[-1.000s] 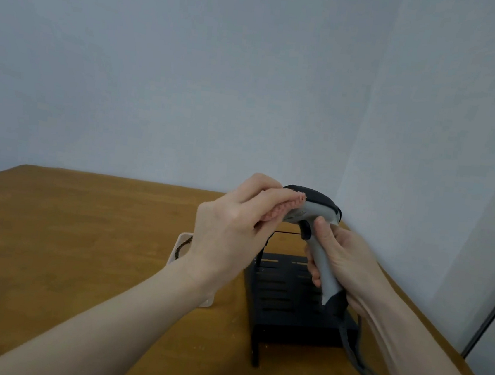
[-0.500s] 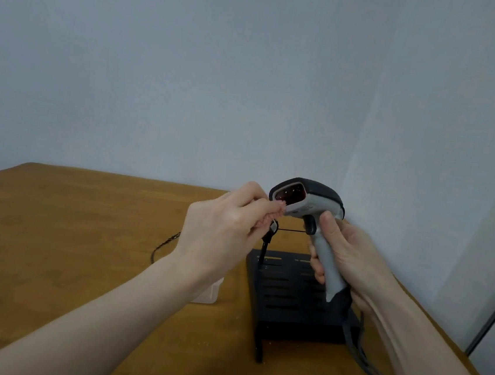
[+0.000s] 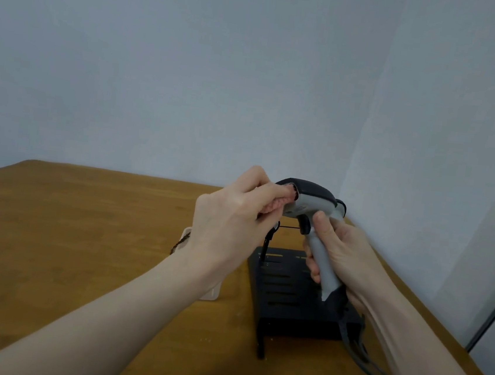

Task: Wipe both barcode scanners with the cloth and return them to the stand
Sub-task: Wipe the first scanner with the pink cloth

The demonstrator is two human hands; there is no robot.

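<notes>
- Head view looked down over a wooden table [image 3: 76, 230] set in the corner of pale walls, both bare forearms reaching in from below.
- The right hand [image 3: 339, 258] was wrapped round the grey handle of a barcode scanner [image 3: 314, 203], thumb up beside the trigger, fingers curled behind the grip — a firm hold, the scanner raised above the table.
- The scanner's head was dark on top and grey underneath, and its front end pointed left, toward the other hand.
- The left hand [image 3: 230, 219] pinched a small pink cloth [image 3: 278, 204] in its curled fingers and pressed it right against the scanner's front face; only a bunched bit of the cloth showed between the fingertips.
- A grey cable [image 3: 360, 352] ran from the foot of the handle down across the table toward the near right edge.
- Below the scanner sat the black stand [image 3: 289, 298], a slotted sloping plate resting on the table, with a thin upright post [image 3: 267, 244] at its far left.
- A pale flat object [image 3: 210, 293] lay on the table just left of the stand, mostly hidden behind the left wrist; what it was could not be told.
- A second scanner could not be made out.
</notes>
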